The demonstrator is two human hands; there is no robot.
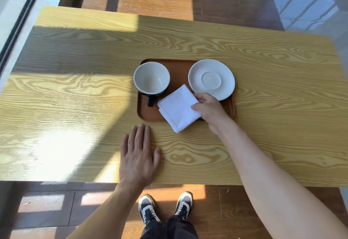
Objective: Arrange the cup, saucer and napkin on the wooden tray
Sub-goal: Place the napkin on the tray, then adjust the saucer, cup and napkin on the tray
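A brown wooden tray (178, 69) lies in the middle of the table. On its left side stands a cup (151, 78), white inside and black outside, with its handle toward me. A white saucer (211, 79) rests on the tray's right side, overhanging the right rim. My right hand (208, 108) pinches the right corner of a folded white napkin (178, 109), which lies tilted over the tray's near edge and partly over the table. My left hand (138, 154) lies flat on the table, fingers spread, just in front of the tray and holding nothing.
The light wood-grain table (75, 88) extends wide to both sides, with bright sun patches on the left. Its near edge runs above my shoes (165, 208). A window frame (20, 22) borders the far left.
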